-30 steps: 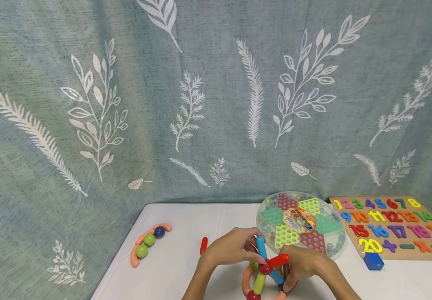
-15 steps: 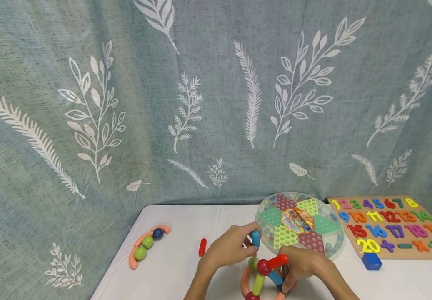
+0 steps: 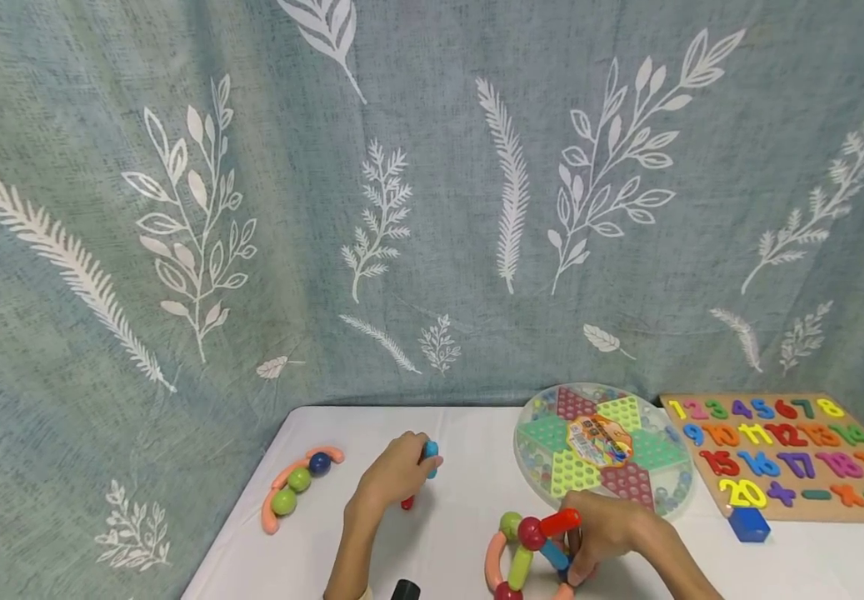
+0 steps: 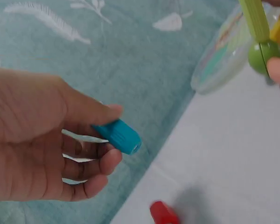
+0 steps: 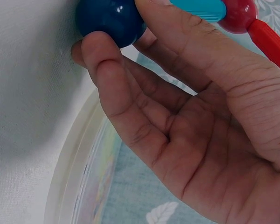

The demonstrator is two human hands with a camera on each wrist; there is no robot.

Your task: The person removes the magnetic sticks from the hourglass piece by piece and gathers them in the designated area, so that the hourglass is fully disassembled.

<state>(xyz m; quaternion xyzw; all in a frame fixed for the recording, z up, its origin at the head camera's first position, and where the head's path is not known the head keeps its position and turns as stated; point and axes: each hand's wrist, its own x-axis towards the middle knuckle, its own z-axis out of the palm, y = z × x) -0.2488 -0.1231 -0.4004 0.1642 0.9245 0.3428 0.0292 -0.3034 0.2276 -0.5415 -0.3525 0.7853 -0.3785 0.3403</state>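
Observation:
My left hand [image 3: 392, 471] pinches a light-blue magnetic rod [image 4: 125, 137] between thumb and fingers, above the white table. Close beneath that hand lies a loose red rod [image 4: 163, 213], partly hidden in the head view. My right hand [image 3: 610, 529] grips a dark blue ball [image 5: 107, 18] low on a ball-and-rod structure. At its top, a dark red ball [image 3: 531, 533] joins a red rod [image 3: 561, 522], a light-blue rod [image 3: 554, 555] and a light-green rod [image 3: 519, 568]. A green ball [image 3: 510, 523] and a curved salmon rod [image 3: 493, 562] form part of its base.
To the left lie curved salmon pieces [image 3: 270, 512] with two green balls [image 3: 283, 501] and a dark blue ball [image 3: 320, 464]. A round Chinese checkers board [image 3: 544, 408], a number puzzle board [image 3: 709, 492] and a blue block [image 3: 749, 525] occupy the right side.
My left hand has pulled the light-blue rod off the top red ball and carried it left, over by the loose red rod. My right hand stays at the structure.

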